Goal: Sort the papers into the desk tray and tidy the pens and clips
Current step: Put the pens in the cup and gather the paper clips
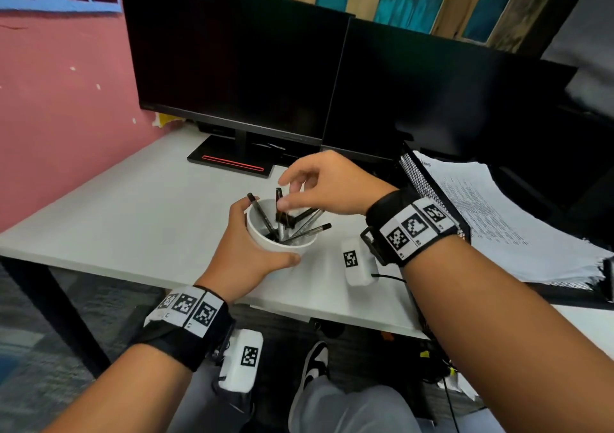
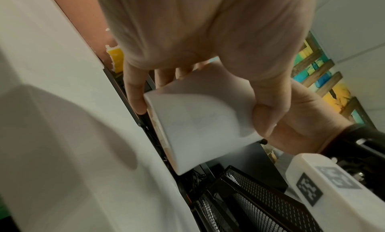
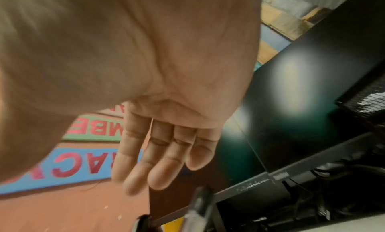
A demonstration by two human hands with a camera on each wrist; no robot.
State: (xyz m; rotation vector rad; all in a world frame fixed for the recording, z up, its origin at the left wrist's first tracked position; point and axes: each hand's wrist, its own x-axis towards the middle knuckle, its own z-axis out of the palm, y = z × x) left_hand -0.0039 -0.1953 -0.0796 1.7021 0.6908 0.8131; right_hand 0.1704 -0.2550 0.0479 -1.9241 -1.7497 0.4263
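A white cup stands on the white desk and holds several black pens. My left hand grips the cup from the left, thumb on its near wall; the left wrist view shows fingers and thumb wrapped round the cup. My right hand hovers just over the cup's mouth with its fingers loose. In the right wrist view its fingers are relaxed and hold nothing, above a blurred pen top. A small black clip-like piece lies among the pens. Printed papers lie in the black mesh tray at the right.
Two dark monitors stand at the back, one on a stand with a red stripe. A pink wall borders the desk's left side. The desk's front edge runs close below the cup. The mesh tray sits right of the cup.
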